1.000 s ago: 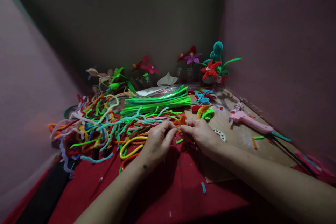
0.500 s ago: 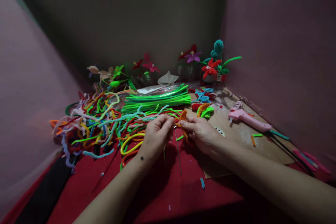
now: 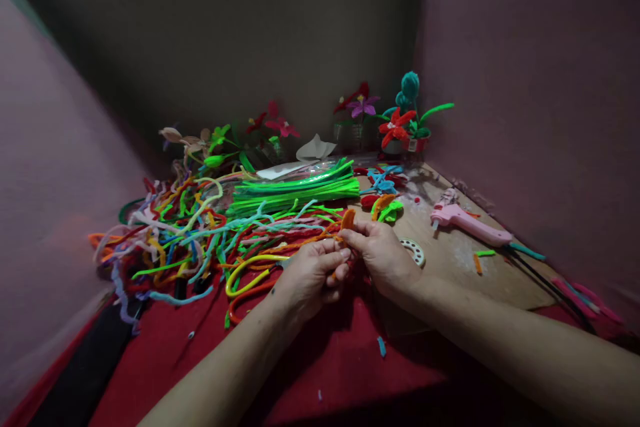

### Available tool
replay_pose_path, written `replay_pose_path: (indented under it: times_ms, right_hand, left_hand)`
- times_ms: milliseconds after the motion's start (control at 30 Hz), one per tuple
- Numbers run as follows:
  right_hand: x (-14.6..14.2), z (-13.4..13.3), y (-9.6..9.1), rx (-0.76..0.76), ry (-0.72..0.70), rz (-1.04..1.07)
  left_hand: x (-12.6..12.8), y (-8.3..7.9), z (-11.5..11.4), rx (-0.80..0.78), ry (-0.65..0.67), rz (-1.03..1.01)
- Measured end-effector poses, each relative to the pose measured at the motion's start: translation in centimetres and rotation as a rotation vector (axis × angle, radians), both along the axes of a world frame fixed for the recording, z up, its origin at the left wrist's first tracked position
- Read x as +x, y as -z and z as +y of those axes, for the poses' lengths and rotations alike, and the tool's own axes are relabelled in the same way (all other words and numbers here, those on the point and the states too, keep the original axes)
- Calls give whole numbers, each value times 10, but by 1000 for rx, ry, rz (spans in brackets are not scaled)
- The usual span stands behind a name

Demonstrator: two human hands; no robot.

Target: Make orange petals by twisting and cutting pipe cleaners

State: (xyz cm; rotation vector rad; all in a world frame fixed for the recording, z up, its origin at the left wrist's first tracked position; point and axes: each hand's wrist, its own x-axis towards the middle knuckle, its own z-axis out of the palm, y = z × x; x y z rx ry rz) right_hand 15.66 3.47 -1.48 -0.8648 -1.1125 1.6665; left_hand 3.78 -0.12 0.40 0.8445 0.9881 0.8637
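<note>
In the middle of the head view my two hands meet over the red cloth. My right hand pinches an orange fuzzy pipe cleaner, whose folded, petal-like end sticks up above the fingertips. Close against it, my left hand has its fingers curled in, with a bit of orange showing between them. The fingers cover most of the piece. Just left of my left hand lies a yellow loop with an orange-red one under it, like scissor handles.
A tangle of coloured pipe cleaners spreads at left, behind it a green bundle. On a cardboard sheet at right lie a pink glue gun and a white disc with holes. Pipe-cleaner flowers stand at the back.
My left hand has turned, its fingers now curled beneath the orange piece beside my right hand. The thin dark wire that hung below the hands no longer shows. The view has shifted slightly.
</note>
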Motion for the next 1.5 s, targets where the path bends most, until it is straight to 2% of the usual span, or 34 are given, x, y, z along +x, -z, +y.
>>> replay_pose_path:
  times_ms: [67, 167, 300, 367, 433, 467, 500, 567, 600, 667, 767, 900, 1133, 1300, 1500]
  right_hand:
    - [0, 1, 1, 89, 62, -89]
    - [1, 3, 0, 150, 147, -184]
    - [1, 4, -2, 192, 166, -238]
    - [1, 5, -2, 209, 177, -249]
    - [3, 7, -3, 222, 207, -253]
    - [3, 8, -4, 226, 208, -253]
    - [4, 8, -5, 229, 192, -255]
    - [5, 6, -7, 215, 115, -269]
    - [5, 4, -8, 199, 66, -282]
    - [4, 0, -10, 153, -16, -304]
    - [4, -7, -10, 97, -111, -287]
    - [6, -12, -11, 44, -237, -217]
    - [10, -12, -9, -4, -270, -149]
    - [11, -10, -6, -73, -329, -78]
    - [9, -9, -5, -97, -327, -76]
  left_hand:
    - [0, -2, 0, -30, 23, -24]
    - [5, -1, -2, 33, -5, 33]
    - [12, 2, -9, 40, -40, 75]
    - [10, 3, -11, 2, 59, 156]
    - [2, 0, -11, -2, 223, 340]
    - [-4, -3, -10, 30, 264, 453]
    - [-10, -7, -8, 103, 214, 554]
    - [-20, -15, -3, 301, -69, 659]
    - [-24, -19, 0, 366, -174, 629]
    - [-28, -23, 3, 394, -218, 499]
    - [-26, -21, 6, 341, -169, 356]
    - [-24, -13, 5, 318, -159, 360]
    - [-28, -14, 3, 319, -109, 226]
    - [-29, -16, 4, 305, -86, 313]
    - [-21, -21, 0, 329, -172, 440]
